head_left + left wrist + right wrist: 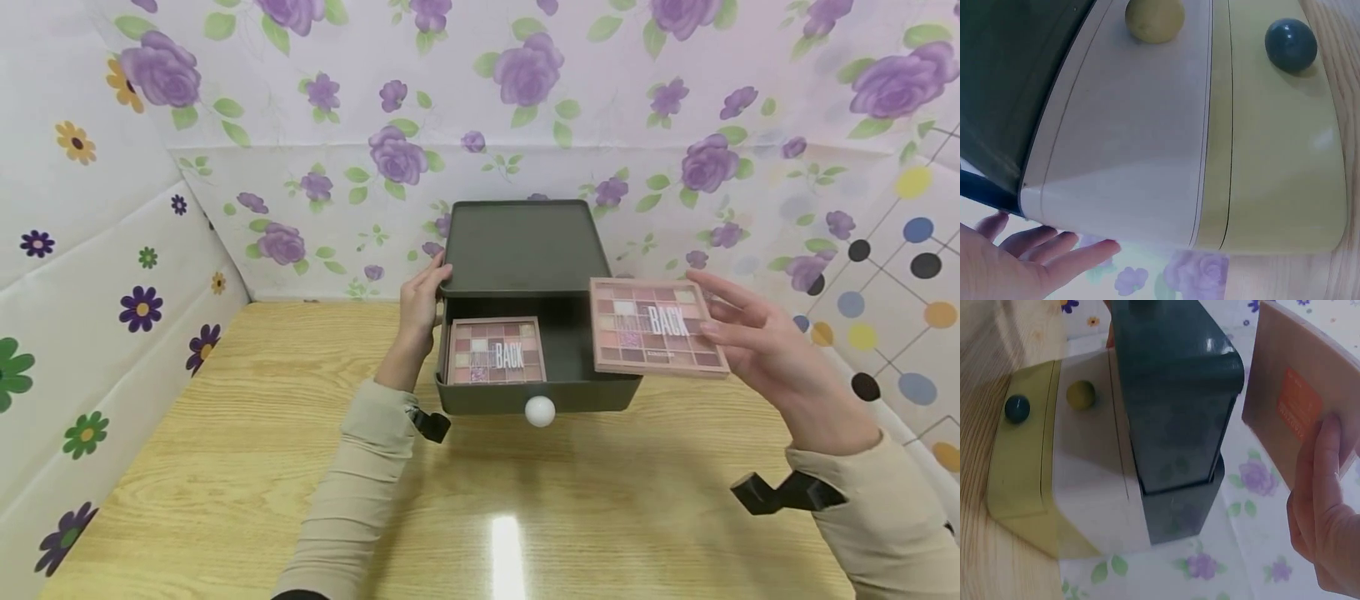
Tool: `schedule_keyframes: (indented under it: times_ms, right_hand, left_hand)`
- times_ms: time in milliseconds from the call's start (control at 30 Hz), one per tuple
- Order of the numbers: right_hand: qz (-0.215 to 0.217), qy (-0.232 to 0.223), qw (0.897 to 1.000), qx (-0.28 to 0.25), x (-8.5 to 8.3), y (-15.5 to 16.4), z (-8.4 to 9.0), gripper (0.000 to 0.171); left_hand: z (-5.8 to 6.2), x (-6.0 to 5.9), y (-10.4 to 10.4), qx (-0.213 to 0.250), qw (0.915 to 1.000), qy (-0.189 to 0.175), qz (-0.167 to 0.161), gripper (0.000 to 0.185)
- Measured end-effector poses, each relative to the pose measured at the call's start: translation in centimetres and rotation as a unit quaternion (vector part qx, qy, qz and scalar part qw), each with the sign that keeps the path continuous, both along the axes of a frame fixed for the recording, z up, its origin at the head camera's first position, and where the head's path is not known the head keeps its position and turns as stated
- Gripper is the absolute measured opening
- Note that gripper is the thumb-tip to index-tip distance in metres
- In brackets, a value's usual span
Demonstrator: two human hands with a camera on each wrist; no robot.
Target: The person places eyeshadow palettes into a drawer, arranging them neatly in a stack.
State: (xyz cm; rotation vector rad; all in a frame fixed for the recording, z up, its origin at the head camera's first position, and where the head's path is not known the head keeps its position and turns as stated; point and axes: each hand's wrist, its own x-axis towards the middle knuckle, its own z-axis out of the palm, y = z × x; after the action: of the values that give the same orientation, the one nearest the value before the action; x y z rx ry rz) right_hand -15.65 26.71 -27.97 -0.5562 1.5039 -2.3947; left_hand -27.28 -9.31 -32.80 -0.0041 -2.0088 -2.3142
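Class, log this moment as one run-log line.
left hand: rests on drawer unit | right hand: holds palette | top drawer: open

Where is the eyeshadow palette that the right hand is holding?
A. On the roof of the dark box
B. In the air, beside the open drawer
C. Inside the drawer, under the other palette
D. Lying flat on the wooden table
B: the right hand holds the eyeshadow palette up at the right of the open drawer, where a second palette already lies.
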Motion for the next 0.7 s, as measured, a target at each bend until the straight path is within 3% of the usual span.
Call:
schedule_keyframes:
  times_ms: [167, 400, 567, 700]
  right_hand:
    - [-0.038, -0.019, 0.996, 0.077, -0.4, -1.8, 0.8, 0.058]
    - [-0.029, -0.009, 0.991, 0.133, -1.3, -4.0, 1.4, 0.064]
    - [-0.031, -0.008, 0.985, 0.170, -1.8, -5.6, 2.0, 0.071]
    - [-0.041, -0.017, 0.979, 0.197, -1.9, -6.7, 2.6, 0.074]
  left_hand:
    - [0.3, 0.0, -0.5, -0.036, 0.9983, -0.022, -0.041, 0.048]
    - [1.0, 0.1, -1.5, -0.089, 0.9904, -0.036, -0.099, 0.053]
    - [1.5, 0.3, -2.4, -0.143, 0.9773, -0.066, -0.142, 0.059]
    - [1.9, 0.7, -2.9, -0.197, 0.9607, -0.091, -0.173, 0.067]
